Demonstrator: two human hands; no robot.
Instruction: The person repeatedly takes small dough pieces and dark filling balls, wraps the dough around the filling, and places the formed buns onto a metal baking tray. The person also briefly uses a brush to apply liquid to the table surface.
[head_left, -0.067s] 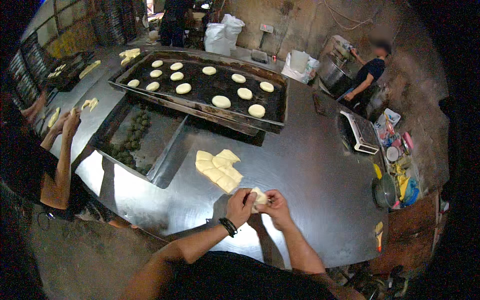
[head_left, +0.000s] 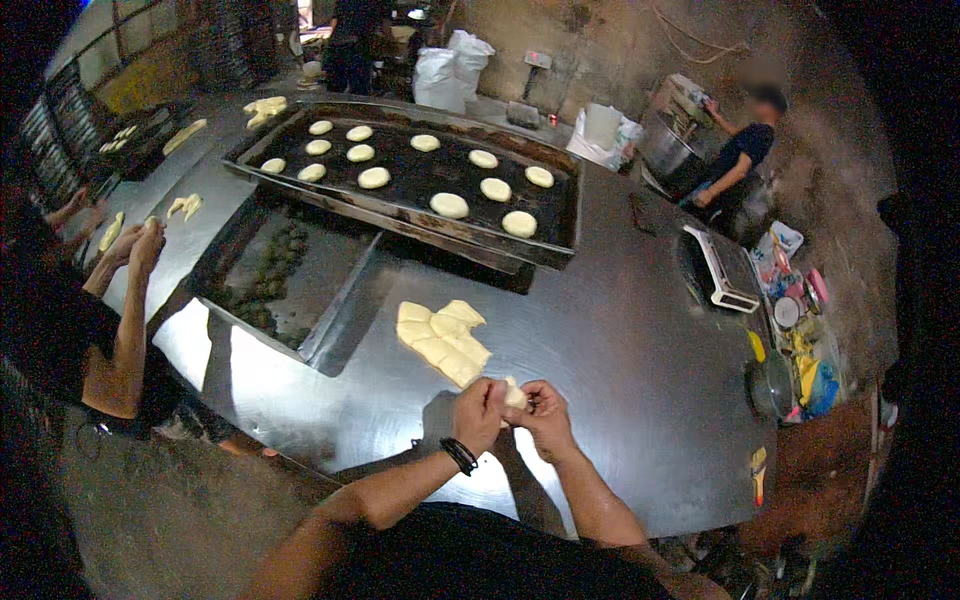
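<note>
My left hand [head_left: 481, 415] and my right hand [head_left: 546, 420] meet over the near part of the metal table. Between their fingers they hold a small piece of pale dough [head_left: 515, 394], partly covered by the fingers. Whether anything is inside the dough is hidden. Just beyond my hands lies a flat slab of dough [head_left: 445, 341], scored into pieces and ragged at its far right. To its left sits a metal tray [head_left: 338, 262] with several small dark balls [head_left: 278, 258], likely filling, along its left side.
Farther off, a large dark baking tray [head_left: 400, 212] carries several flat dough rounds [head_left: 449, 205]. A co-worker's hands [head_left: 138, 243] handle dough at the left. A scale [head_left: 722, 268], a bowl [head_left: 771, 387] and a brush [head_left: 758, 476] are on the right. Another person stands by a pot [head_left: 668, 147].
My fingers have closed further around the dough piece, so less of it shows. The whole view has shifted slightly; the slab and trays appear otherwise the same.
</note>
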